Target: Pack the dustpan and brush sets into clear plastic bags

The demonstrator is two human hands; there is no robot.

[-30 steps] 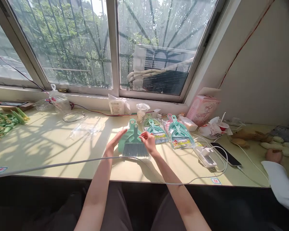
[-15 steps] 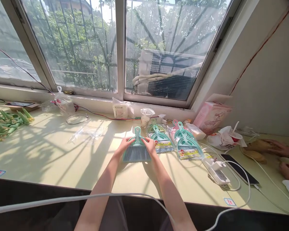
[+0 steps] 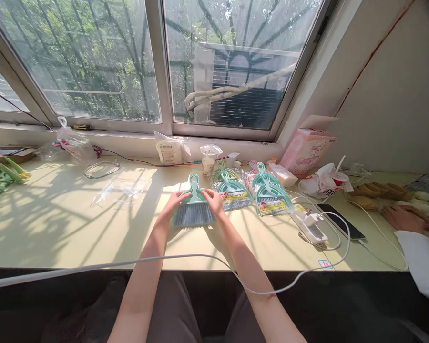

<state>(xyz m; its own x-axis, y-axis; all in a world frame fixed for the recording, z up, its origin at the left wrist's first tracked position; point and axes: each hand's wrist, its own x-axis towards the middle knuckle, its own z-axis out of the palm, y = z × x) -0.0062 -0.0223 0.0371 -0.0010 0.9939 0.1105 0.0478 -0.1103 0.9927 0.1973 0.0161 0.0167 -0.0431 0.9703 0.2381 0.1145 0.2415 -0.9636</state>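
A teal dustpan-and-brush set is in the middle of the table, its grey bristles toward me and its looped handle pointing at the window. My left hand grips its left side, and my right hand grips the right side, thumbs on top. Whether the set rests on the table or is slightly raised, I cannot tell. Right of my right hand lies a wrapped teal set with a yellow label, a green one behind it. Farther right are more wrapped teal sets and a pink one.
Clear plastic wrap lies left of my hands. A lidded cup stands near the sill. Right are a power strip, a phone and a pink box. A white cable crosses before my arms. Another person's hand rests at far right.
My view has shifted down and to the right. Both my hands keep their hold on the dustpan-and-brush set. More of the other person's white sleeve shows at the right.
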